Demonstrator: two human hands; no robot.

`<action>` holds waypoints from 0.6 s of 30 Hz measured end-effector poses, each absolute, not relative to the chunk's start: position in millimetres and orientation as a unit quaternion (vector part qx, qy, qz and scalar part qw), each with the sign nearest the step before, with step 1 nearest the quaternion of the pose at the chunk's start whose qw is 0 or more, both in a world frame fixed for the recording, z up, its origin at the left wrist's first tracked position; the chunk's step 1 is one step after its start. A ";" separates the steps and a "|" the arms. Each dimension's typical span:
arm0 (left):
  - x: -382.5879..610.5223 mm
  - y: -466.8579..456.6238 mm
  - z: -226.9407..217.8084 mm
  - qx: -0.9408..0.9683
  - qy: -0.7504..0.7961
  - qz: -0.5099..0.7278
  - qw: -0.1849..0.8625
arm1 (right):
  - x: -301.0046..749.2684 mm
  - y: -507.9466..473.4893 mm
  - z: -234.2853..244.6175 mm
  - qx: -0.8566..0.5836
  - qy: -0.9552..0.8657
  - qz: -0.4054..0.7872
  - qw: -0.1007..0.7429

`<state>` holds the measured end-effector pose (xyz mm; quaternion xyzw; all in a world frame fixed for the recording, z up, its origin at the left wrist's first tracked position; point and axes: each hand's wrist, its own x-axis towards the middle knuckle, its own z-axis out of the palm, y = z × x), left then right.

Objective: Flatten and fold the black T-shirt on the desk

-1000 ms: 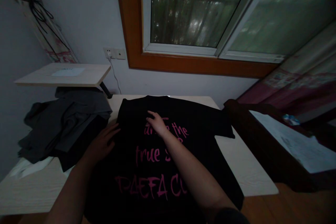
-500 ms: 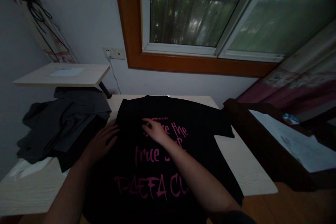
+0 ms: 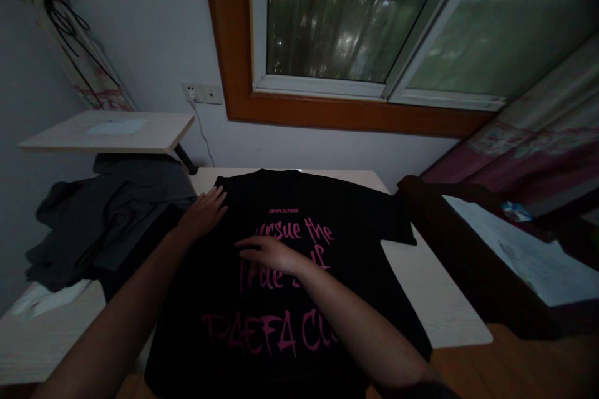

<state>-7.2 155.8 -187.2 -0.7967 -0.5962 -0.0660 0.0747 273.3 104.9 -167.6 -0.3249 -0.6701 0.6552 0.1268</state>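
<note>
A black T-shirt (image 3: 355, 212) with pink lettering lies spread over the table, its neckline towards the wall and one sleeve reaching out to the right. At the shirt's upper left edge, near the shoulder, my left hand (image 3: 202, 217) rests with its fingers stretched out. My right hand (image 3: 269, 253) is over the middle of the printing, fingers extended and partly covering the words. Whether its fingertips touch the cloth I cannot tell. The shirt's left sleeve is not visible as a spread shape.
A heap of dark grey clothes (image 3: 107, 212) sits on the left under a raised wooden shelf (image 3: 159, 137), with white cloth (image 3: 47, 299) beneath it. The pale tabletop (image 3: 449, 305) shows at right. Beyond it stands a dark brown piece of furniture (image 3: 486, 274) with papers (image 3: 515, 249).
My left hand has moved up and slightly right to the shirt's shoulder. My right hand has shifted down and left, uncovering more of the upper lettering.
</note>
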 end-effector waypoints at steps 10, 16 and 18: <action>1.5 205.6 -190.2 -0.773 -0.631 -0.022 0.063 | 273.9 104.8 -174.7 -0.319 -0.709 0.620 0.107; 12.2 206.3 -178.0 -0.765 -0.638 -0.037 0.086 | 271.6 101.4 -178.6 -0.293 -0.799 0.499 0.165; 22.8 201.5 -174.2 -0.756 -0.644 -0.063 0.102 | 271.9 100.1 -177.2 -0.284 -0.819 0.466 0.179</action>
